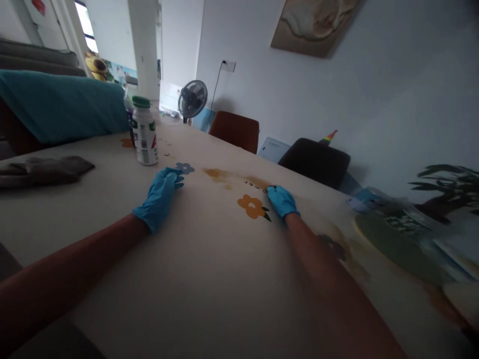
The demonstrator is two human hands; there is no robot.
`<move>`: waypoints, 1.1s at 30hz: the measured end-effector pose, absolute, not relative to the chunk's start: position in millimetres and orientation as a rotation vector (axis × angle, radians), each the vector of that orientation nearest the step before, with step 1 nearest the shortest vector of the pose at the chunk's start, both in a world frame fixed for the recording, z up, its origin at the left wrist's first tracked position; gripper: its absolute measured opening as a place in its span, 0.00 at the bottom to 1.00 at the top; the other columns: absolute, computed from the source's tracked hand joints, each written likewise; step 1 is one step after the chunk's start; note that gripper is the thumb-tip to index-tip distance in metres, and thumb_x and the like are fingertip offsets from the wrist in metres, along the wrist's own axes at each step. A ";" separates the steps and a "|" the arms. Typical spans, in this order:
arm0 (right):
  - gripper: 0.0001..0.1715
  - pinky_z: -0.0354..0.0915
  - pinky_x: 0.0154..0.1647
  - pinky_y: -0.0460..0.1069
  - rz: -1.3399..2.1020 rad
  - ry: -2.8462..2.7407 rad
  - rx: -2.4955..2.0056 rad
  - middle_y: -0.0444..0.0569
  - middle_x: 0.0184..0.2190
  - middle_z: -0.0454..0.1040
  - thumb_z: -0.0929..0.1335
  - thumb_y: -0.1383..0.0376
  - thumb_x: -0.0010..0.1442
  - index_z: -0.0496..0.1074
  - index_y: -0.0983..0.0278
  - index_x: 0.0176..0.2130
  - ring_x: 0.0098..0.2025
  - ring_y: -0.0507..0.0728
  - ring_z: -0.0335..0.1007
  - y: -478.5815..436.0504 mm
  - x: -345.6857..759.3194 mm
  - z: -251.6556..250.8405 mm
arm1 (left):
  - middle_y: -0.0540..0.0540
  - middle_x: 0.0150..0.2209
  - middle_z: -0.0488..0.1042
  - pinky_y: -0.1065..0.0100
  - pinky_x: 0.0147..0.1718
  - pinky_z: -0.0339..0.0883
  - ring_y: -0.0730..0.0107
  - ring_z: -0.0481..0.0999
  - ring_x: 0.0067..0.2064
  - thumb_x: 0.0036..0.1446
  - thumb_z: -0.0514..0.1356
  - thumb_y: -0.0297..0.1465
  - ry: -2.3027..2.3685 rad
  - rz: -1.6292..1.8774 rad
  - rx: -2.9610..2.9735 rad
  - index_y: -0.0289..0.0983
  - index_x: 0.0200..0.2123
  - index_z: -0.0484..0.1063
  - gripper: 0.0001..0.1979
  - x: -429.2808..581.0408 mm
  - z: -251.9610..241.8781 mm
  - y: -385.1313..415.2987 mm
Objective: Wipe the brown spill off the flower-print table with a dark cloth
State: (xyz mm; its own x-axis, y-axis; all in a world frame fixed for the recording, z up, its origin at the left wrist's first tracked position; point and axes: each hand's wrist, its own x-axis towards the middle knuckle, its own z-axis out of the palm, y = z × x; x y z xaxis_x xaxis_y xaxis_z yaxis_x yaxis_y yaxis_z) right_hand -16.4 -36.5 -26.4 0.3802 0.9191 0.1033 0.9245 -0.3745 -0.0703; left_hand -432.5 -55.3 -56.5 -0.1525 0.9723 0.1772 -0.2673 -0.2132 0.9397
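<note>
The brown smear lies on the table, long axis crosswise between the left hand, fingers loosely parted, and the nearer right hand, curled at its right end, grip unclear

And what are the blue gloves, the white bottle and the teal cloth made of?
Blue gloves: probably thin, stretchy rubber, perhaps nitrile, smooth-looking; they hug the hands closely.
White bottle: likely smooth plastic, judging by its rounded shoulders and opaque body, though not certain.
Teal cloth: probably soft, matte fabric; it drapes without shine, but its weave is too blurred.
</note>
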 end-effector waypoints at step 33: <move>0.34 0.65 0.80 0.74 -0.048 -1.713 -2.506 0.67 0.71 0.85 0.59 0.64 0.83 0.87 0.62 0.71 0.74 0.74 0.79 48.4 -65.2 -18.5 | 0.38 0.60 0.85 0.42 0.71 0.82 0.44 0.86 0.63 0.66 0.73 0.50 0.964 1.539 1.098 0.44 0.51 0.81 0.20 -432.9 -64.6 -58.8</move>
State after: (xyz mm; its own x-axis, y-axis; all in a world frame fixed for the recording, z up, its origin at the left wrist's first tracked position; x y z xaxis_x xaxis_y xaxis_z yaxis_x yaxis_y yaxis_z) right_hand -65.2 48.4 -18.5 0.3646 0.9273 0.0851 0.9306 -0.3596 -0.0691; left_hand -432.9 -58.8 -64.6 -0.1159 0.9759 0.1849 -0.2599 -0.2094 0.9427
